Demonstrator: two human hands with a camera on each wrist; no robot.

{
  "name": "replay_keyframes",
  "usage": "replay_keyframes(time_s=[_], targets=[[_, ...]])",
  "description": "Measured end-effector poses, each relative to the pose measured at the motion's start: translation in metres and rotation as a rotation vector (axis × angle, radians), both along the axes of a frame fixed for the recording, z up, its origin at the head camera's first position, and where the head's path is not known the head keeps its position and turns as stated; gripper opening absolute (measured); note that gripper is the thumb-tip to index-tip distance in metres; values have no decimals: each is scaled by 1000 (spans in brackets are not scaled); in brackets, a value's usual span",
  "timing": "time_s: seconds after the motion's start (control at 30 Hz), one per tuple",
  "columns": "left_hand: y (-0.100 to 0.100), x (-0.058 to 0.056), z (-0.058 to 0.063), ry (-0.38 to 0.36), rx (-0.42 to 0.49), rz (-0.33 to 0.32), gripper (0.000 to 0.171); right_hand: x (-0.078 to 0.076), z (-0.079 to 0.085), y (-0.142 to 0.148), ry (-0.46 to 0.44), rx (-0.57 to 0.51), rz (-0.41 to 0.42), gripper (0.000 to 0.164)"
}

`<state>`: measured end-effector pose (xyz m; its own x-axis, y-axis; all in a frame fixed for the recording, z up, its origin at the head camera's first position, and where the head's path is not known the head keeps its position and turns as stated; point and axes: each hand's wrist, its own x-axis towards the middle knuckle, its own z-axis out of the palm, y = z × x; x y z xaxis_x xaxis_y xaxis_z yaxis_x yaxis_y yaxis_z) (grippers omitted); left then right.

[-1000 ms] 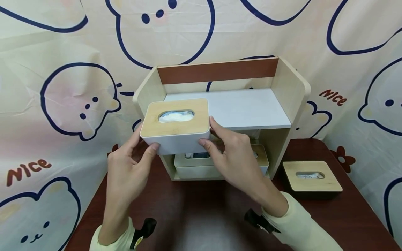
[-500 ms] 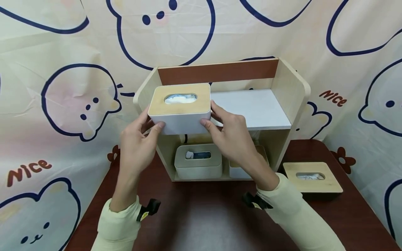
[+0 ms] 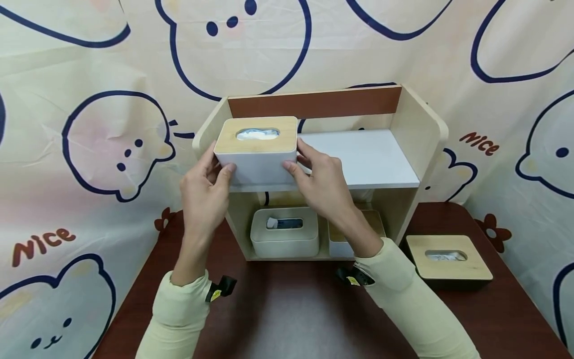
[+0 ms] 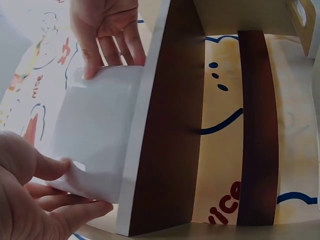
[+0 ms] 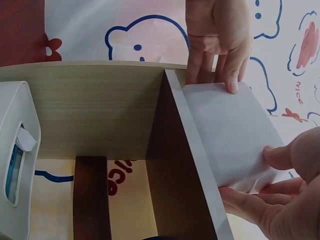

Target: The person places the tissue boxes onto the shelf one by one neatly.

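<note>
A white tissue box [image 3: 257,162] with a light wooden lid stands at the left end of the white upper board [image 3: 363,159] of a small shelf unit, its front near the board's front edge. My left hand [image 3: 204,194] holds its left end, thumb on the front face and fingers round the side. At the other end my right hand [image 3: 325,184] grips it the same way. In the left wrist view the box's smooth front [image 4: 95,127] lies between both hands, by the board's edge. The box's back is hidden.
On the lower shelf are an off-white tissue box [image 3: 284,234] and, partly behind my right forearm, a wooden-lidded one [image 3: 341,244]. A black tissue box with a wooden lid [image 3: 450,257] stands on the dark table [image 3: 287,309], right of the unit. A printed cloth [image 3: 112,65] hangs behind.
Both hands have lifted the white tissue box up and slightly right, from in front of the unit onto the upper board's left end. The other boxes have stayed put.
</note>
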<state>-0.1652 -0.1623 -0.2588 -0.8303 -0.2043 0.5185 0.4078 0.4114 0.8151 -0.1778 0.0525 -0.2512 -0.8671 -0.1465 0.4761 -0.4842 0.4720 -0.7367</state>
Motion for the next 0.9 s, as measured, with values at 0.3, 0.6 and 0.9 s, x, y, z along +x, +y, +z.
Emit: replay_keyframes(time_s=[0.3, 0.6, 0.9], targets=[[3, -5, -7, 52, 5, 77, 54, -4, -1, -7, -6, 24, -63, 63], [3, -5, -9, 21, -9, 120, 54, -5, -2, -12, -32, 72, -70, 62], [3, -3, -12, 0, -38, 105, 60, -5, -9, -6, -45, 34, -19, 66]])
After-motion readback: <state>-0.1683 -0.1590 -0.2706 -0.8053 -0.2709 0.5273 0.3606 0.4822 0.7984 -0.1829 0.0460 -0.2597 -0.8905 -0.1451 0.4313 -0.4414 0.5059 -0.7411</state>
